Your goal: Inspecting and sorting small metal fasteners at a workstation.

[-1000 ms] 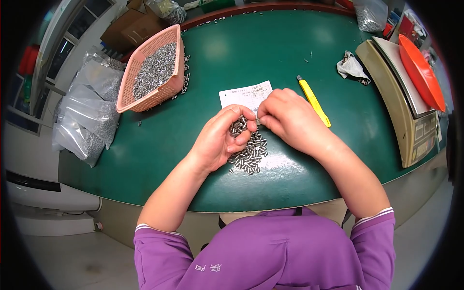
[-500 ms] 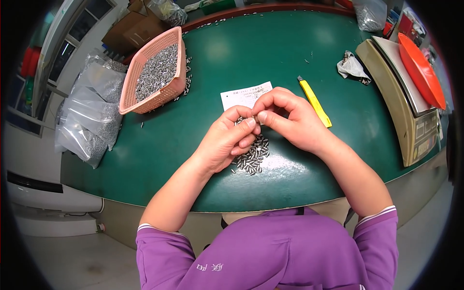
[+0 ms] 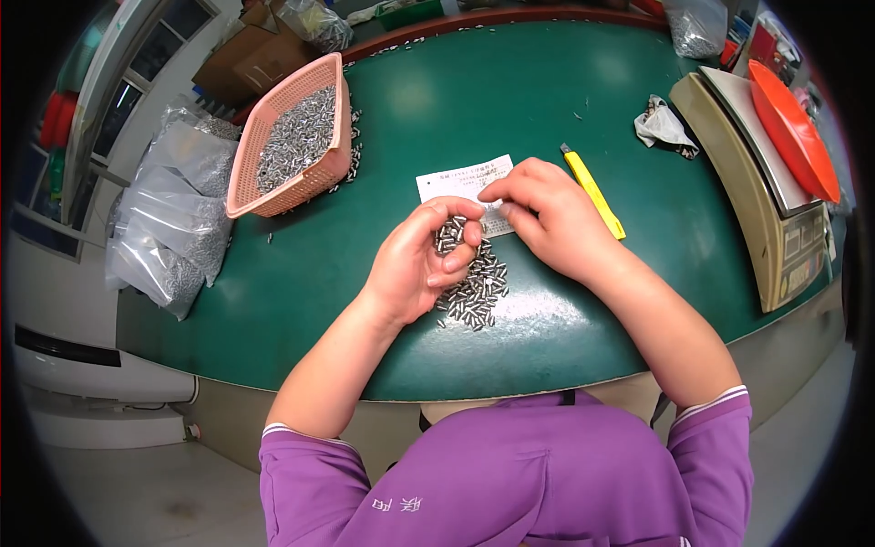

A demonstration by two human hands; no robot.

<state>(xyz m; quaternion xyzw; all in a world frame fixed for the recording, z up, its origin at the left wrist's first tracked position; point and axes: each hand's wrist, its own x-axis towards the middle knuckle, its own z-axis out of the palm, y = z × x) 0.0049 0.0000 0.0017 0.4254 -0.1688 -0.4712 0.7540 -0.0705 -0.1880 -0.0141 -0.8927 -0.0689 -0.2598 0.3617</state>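
Observation:
My left hand is curled, with several small shiny metal pins showing between its thumb and fingers. Just to its right, my right hand has its index finger and thumb apart, and nothing shows between them. Its other fingers are bent and partly hidden. A loose pile of the same metal pins lies on the table below the hands, partly covered by the left fingers. Behind the fingertips lies a white printed card, its right part covered by my right hand.
A yellow utility knife lies right of my right hand. At left stand a pink basket of metal pins and clear bags of small parts. A crumpled white cloth and a scale with a red tray are on the right.
The right hand's fingertips have come away from the left hand and spread apart. The left fingers have loosened a little, showing more of the pins.

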